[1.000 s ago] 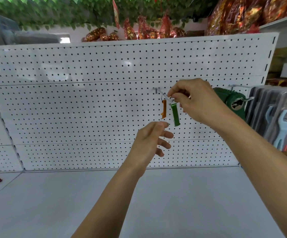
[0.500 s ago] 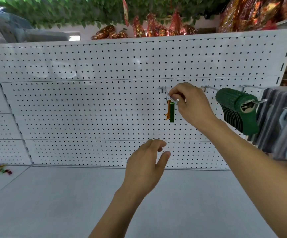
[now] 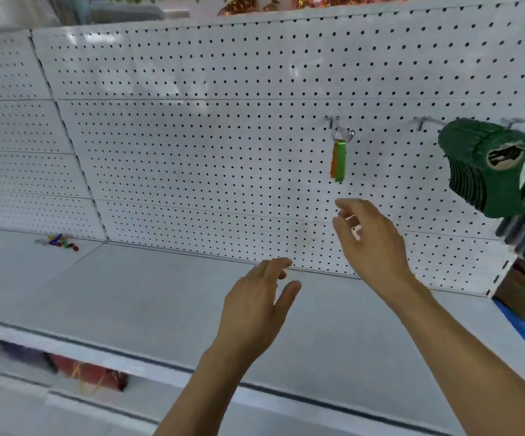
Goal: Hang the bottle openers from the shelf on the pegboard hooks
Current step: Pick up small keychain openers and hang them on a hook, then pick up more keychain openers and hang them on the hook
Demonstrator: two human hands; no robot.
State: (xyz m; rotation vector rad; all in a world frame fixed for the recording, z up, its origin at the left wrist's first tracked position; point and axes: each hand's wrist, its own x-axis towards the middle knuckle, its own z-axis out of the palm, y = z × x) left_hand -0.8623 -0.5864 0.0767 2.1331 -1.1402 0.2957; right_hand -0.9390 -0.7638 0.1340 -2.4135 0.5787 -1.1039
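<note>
Now right hand (image 3: 369,240) released green opener (image 3: 339,163), dropped below hook (image 3: 333,124); left hand (image 3: 255,306) open, empty.

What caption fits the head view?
Green opener and orange opener hang on a hook; both hands empty below.

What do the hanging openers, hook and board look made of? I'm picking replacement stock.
Green bottle opener and the orange bottle opener behind it: likely coloured metal, flat with an even satin colour, though blur leaves plastic possible. Hook: bare steel wire, thin and shiny. Pegboard: probably white-painted sheet metal, smooth, glossy, evenly punched.
</note>
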